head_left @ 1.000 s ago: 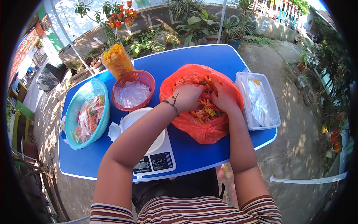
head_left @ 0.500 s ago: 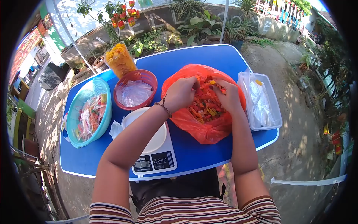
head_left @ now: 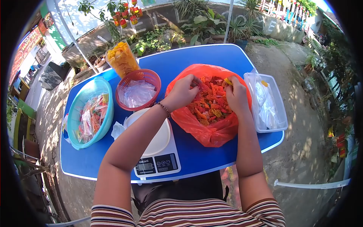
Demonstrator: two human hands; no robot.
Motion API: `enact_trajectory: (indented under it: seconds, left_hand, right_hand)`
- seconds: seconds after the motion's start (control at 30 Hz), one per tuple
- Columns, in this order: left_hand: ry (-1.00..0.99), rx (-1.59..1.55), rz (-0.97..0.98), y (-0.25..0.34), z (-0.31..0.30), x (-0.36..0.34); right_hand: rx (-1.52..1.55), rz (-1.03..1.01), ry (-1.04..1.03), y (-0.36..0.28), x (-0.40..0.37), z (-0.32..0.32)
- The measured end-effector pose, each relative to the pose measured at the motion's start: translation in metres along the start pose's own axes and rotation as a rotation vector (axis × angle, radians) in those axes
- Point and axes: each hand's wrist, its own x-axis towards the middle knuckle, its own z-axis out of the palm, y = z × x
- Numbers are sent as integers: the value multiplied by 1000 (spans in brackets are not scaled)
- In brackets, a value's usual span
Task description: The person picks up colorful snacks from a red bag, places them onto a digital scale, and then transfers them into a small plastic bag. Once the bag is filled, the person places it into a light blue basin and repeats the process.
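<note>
An orange-red plastic bag (head_left: 211, 132) stands wide open on the blue table, full of small lattice-like crackers (head_left: 211, 106) in red, orange and yellow. Over its left side, my left hand (head_left: 183, 92) has its fingers curled together, with reddish crackers between thumb and fingertips. At the bag's right side my right hand (head_left: 237, 96) is closed, a yellow cracker (head_left: 227, 81) at its fingertips. Beneath my left forearm lies a white kitchen scale (head_left: 157, 164) with a round white plate (head_left: 160, 140) on it, partly hidden by the arm.
On the left, a turquoise basket (head_left: 109, 117) holds filled clear packets. A red basket (head_left: 149, 75) of clear plastic bags stands beside a tub of yellow-orange pieces (head_left: 123, 60). At right, a clear box (head_left: 281, 109) contains plastic bags. The blue table (head_left: 204, 164) has a white edge.
My hands have moved apart from the middle of the bag toward its sides, so more crackers show. The yellow cracker is now at my right fingertips, farther right.
</note>
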Motion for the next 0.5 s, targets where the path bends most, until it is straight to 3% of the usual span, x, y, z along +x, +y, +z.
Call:
enact_trajectory:
  seconds: [0.07,0.17,0.33,0.5]
  left_hand:
    - [-82,-200,-195,8,0,0]
    - [-104,-391,-324,16,-2,0]
    - [-122,-357,-277,12,-5,0]
    - [-73,-6,-77,-2,-6,0]
  right_hand:
    - [-92,-60,-36,5,-3,9]
    - [-304,-78,-131,-2,-7,19]
    - [-365,38,-202,-8,-6,15]
    - [-38,197,-57,-1,4,0]
